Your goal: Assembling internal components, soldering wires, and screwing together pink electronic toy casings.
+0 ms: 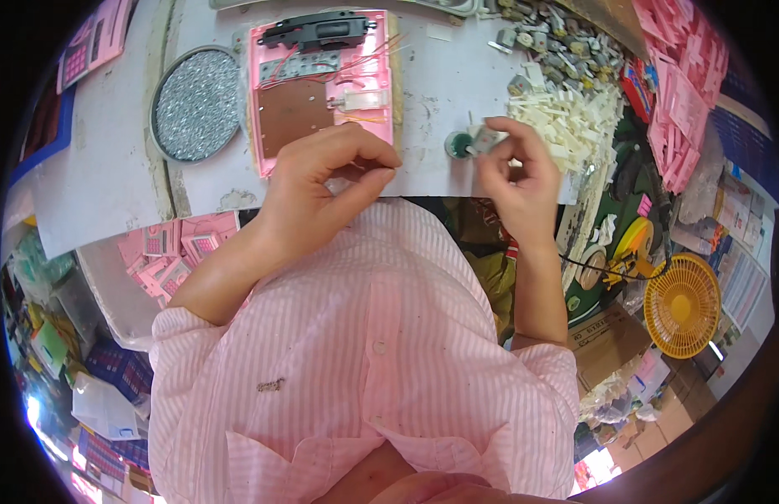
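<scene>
Right hand (pixel 514 172) grip pinches small grey part (pixel 488 139); left hand (pixel 326 181) curled beside pink case (pixel 322 84)

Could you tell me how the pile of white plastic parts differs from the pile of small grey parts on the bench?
The white plastic parts are pale, stick-like pieces, while the grey parts are darker, blocky and look metallic. The white pile lies close to the right hand, beside the small piece it pinches; the grey pile sits farther back, near the bench's far edge. Both are loose heaps on the right side of the white bench.
</scene>
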Motion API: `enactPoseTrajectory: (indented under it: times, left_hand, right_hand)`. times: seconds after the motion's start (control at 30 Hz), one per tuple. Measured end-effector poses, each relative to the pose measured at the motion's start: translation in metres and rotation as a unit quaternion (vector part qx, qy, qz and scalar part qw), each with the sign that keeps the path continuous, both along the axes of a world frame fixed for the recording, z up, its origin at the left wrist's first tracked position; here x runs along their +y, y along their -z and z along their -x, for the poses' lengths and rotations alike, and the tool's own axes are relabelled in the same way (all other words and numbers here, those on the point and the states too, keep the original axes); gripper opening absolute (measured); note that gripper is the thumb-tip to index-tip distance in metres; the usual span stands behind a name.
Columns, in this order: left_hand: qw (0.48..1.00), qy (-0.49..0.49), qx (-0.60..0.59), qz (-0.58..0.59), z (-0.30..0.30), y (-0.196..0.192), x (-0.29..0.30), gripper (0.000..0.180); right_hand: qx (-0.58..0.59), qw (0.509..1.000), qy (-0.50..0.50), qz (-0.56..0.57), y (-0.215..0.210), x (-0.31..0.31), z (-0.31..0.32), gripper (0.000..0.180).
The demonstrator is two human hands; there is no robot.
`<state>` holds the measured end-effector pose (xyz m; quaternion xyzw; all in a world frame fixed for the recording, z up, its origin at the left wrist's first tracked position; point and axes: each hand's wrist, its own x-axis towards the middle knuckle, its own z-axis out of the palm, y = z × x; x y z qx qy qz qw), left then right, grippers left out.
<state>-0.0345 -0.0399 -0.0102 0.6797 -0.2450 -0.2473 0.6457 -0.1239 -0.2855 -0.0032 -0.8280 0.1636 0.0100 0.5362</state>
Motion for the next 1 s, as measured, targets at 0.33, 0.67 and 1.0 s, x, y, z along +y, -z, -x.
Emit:
enactPoseTrajectory:
  times: [0.33,0.67,1.0]
  left_hand:
    - [0.998,-0.032,-0.007,0.046,0.009,0.002,-0.001,0.042]
    - [0.997,-0.047,-0.02,0.065,0.012,0.005,-0.001,0.045]
    - [0.96,-0.049,-0.271,0.054,0.006,0.011,0.007,0.032]
  right_hand:
    - [0.021,0.897,0.019,-0.441,-0.01,0.053,-0.008,0.046]
    - [-0.026,0.936,-0.004,-0.351,-0.002,0.058,-0.005,0.045]
    - [-0.278,0.947,-0.154,0.053,-0.003,0.05,-0.016,0.044]
